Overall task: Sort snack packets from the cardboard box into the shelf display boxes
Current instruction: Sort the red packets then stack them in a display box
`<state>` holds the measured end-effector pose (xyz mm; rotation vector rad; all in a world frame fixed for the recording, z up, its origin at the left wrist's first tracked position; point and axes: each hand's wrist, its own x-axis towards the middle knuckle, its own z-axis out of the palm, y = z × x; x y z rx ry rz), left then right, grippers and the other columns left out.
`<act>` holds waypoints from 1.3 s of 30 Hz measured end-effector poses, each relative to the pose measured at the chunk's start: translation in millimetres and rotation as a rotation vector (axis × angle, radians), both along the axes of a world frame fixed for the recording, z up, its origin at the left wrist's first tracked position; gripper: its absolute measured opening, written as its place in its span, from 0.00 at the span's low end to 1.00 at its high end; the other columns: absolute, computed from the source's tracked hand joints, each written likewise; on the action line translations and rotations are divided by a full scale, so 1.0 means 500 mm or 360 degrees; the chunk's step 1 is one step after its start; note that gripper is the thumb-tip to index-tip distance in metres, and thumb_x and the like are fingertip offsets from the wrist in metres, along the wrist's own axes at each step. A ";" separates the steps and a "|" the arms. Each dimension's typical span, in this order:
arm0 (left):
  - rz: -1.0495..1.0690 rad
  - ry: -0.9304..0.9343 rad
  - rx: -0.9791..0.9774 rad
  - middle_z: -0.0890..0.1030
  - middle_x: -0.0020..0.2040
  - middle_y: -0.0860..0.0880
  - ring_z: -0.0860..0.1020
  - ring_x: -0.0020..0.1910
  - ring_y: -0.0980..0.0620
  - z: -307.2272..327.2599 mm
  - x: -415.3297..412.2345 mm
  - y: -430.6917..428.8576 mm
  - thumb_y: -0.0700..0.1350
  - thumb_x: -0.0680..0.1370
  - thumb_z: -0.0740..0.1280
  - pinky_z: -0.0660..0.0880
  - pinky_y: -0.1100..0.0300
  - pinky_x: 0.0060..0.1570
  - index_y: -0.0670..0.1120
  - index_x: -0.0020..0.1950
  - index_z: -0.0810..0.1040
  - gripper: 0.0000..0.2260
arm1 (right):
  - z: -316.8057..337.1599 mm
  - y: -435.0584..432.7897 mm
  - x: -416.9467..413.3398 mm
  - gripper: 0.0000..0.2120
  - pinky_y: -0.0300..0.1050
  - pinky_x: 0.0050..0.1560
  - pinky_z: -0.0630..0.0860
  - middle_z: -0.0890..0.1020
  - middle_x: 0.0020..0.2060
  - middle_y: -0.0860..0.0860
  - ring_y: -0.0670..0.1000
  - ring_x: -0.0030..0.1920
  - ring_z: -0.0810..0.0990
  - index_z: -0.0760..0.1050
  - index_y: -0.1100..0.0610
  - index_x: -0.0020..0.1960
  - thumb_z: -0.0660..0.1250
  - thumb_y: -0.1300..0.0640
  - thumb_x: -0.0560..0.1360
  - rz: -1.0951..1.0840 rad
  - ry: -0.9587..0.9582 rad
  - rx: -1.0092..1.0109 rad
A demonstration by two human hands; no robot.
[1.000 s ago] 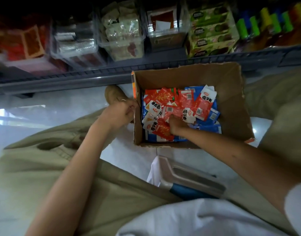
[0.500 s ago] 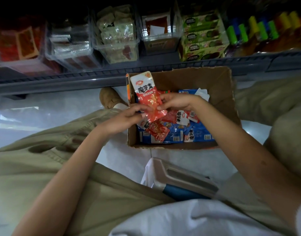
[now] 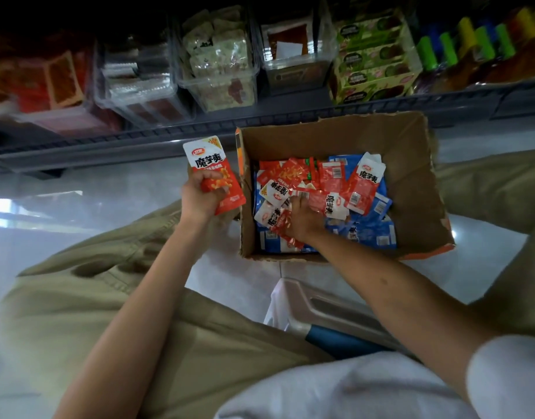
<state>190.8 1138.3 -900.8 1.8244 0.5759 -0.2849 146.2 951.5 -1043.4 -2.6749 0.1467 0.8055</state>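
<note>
A brown cardboard box (image 3: pixel 411 189) stands on the floor below the shelf, with several red and blue snack packets (image 3: pixel 363 182) heaped inside. My left hand (image 3: pixel 199 198) grips a red and white snack packet (image 3: pixel 210 164) upright, just left of the box's left wall. My right hand (image 3: pixel 302 220) is down in the box among the packets, fingers curled on a red packet (image 3: pixel 286 228) at the near left of the heap. Clear shelf display boxes (image 3: pixel 221 83) line the shelf above.
The shelf's grey front rail (image 3: pixel 139 140) runs across above the box. Green cartons (image 3: pixel 375 65) and coloured bottles (image 3: pixel 472 46) fill the shelf's right side. My khaki trouser legs (image 3: pixel 94 297) flank the box. A grey and blue stool (image 3: pixel 326 316) sits beneath me on the pale tiled floor.
My left hand took the red packet from my right hand and carried it left, outside the box. My right hand dropped back into the packets at the box's near left.
</note>
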 end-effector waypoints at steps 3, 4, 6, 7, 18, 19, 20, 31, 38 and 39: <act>-0.0051 0.0005 0.0053 0.73 0.63 0.48 0.73 0.56 0.52 -0.003 -0.002 0.002 0.34 0.76 0.67 0.73 0.72 0.28 0.47 0.52 0.72 0.10 | -0.015 0.019 -0.006 0.35 0.49 0.53 0.74 0.68 0.65 0.60 0.58 0.60 0.74 0.54 0.57 0.71 0.70 0.48 0.73 0.0182 -0.0067 -0.0233; -0.0079 0.0010 0.0067 0.73 0.64 0.48 0.73 0.58 0.52 -0.003 -0.002 0.002 0.35 0.76 0.67 0.74 0.71 0.29 0.48 0.52 0.72 0.10 | -0.015 0.024 -0.007 0.34 0.49 0.53 0.74 0.68 0.65 0.61 0.58 0.59 0.74 0.53 0.57 0.72 0.68 0.49 0.74 0.0211 -0.0029 -0.0266; -0.0119 0.0008 0.0096 0.73 0.66 0.47 0.73 0.59 0.52 -0.004 -0.003 0.001 0.36 0.77 0.67 0.74 0.69 0.33 0.48 0.52 0.72 0.10 | -0.016 0.030 -0.011 0.34 0.48 0.52 0.74 0.68 0.64 0.61 0.58 0.57 0.75 0.51 0.57 0.73 0.67 0.51 0.76 0.0257 -0.0021 -0.0363; -0.0130 0.0007 0.0114 0.73 0.66 0.47 0.73 0.58 0.53 -0.004 -0.005 0.002 0.36 0.77 0.67 0.74 0.68 0.34 0.48 0.52 0.72 0.09 | -0.017 0.029 -0.013 0.33 0.48 0.51 0.74 0.69 0.63 0.61 0.57 0.56 0.75 0.51 0.57 0.72 0.66 0.52 0.76 0.0277 -0.0073 -0.0384; -0.0201 -0.0037 0.0162 0.72 0.57 0.53 0.72 0.55 0.54 -0.027 -0.012 0.013 0.34 0.77 0.66 0.74 0.66 0.38 0.48 0.54 0.73 0.11 | 0.034 -0.033 0.025 0.14 0.44 0.53 0.73 0.77 0.58 0.55 0.55 0.57 0.77 0.72 0.57 0.65 0.57 0.56 0.81 0.0220 0.0128 -0.0115; -0.0239 -0.0058 0.0177 0.72 0.57 0.53 0.72 0.55 0.55 -0.025 -0.013 0.011 0.33 0.76 0.66 0.74 0.67 0.38 0.48 0.58 0.73 0.14 | 0.055 -0.049 0.033 0.17 0.44 0.52 0.73 0.77 0.59 0.55 0.55 0.58 0.76 0.70 0.55 0.68 0.58 0.58 0.80 0.0174 0.0140 -0.0115; -0.0296 -0.0086 0.0205 0.71 0.57 0.53 0.72 0.54 0.55 -0.025 -0.015 0.010 0.32 0.76 0.66 0.74 0.68 0.38 0.48 0.62 0.72 0.18 | 0.073 -0.064 0.044 0.20 0.44 0.50 0.73 0.76 0.61 0.55 0.55 0.58 0.76 0.66 0.53 0.71 0.58 0.61 0.80 0.0124 0.0197 -0.0073; -0.0699 -0.0465 -0.0046 0.74 0.63 0.46 0.76 0.60 0.46 0.058 -0.028 -0.074 0.35 0.76 0.66 0.79 0.42 0.52 0.60 0.65 0.70 0.24 | 0.337 -0.145 0.060 0.10 0.46 0.61 0.72 0.78 0.55 0.48 0.49 0.57 0.77 0.71 0.53 0.59 0.64 0.57 0.78 -0.0372 0.0083 0.1481; -0.0570 -0.0637 -0.0256 0.77 0.53 0.56 0.78 0.48 0.67 0.148 -0.042 -0.218 0.44 0.83 0.56 0.75 0.70 0.47 0.50 0.60 0.70 0.08 | 0.399 -0.152 0.057 0.13 0.52 0.62 0.74 0.80 0.55 0.50 0.50 0.56 0.79 0.72 0.52 0.59 0.68 0.57 0.76 -0.0363 -0.0108 0.1551; -0.0596 -0.0659 -0.0258 0.77 0.53 0.56 0.78 0.48 0.67 0.159 -0.043 -0.233 0.43 0.82 0.59 0.75 0.70 0.47 0.49 0.61 0.69 0.08 | 0.410 -0.159 0.056 0.14 0.50 0.61 0.75 0.80 0.55 0.50 0.50 0.56 0.79 0.71 0.52 0.59 0.68 0.57 0.75 -0.0343 -0.0168 0.1541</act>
